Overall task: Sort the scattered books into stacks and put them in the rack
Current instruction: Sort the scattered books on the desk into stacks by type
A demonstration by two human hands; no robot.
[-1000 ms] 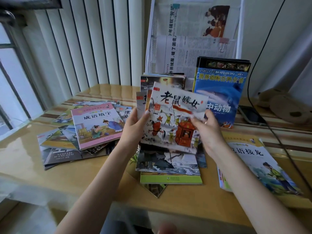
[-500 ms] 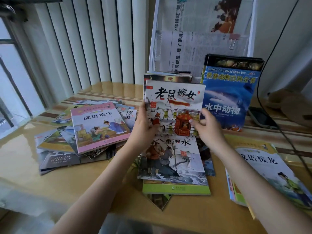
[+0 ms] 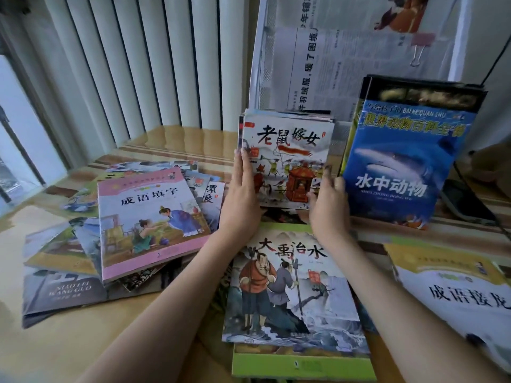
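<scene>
Fingers first: left hand [image 3: 243,197] lies with straight fingers [image 3: 240,164] flat along the left edge of the small picture-book stack [image 3: 287,161]. Right hand [image 3: 329,205] presses the stack's lower right corner; its fingertips are blurred, so I cannot tell whether they curl round the edge or only push. I read this as squaring the stack upright in the white mesh rack [image 3: 258,64], which is backed with newspaper.

Outward: just right of the stack, the blue sea-animal encyclopedia [image 3: 401,161] stands leaning back in the same rack, near the right hand. Below the hands, the Da Yu book [image 3: 290,294] lies flat on a green-edged book [image 3: 301,366] on the bench [image 3: 69,349]. Left, a pink idiom book [image 3: 149,217] tops a loose scattered pile. Far right, a yellow idiom book [image 3: 456,294] lies flat.

Risks, my judgement: the thin books are held only by side pressure, so releasing unevenly could let them fan out or slide forward off the rack lip. The right wrist could nudge the encyclopedia and tip it.
</scene>
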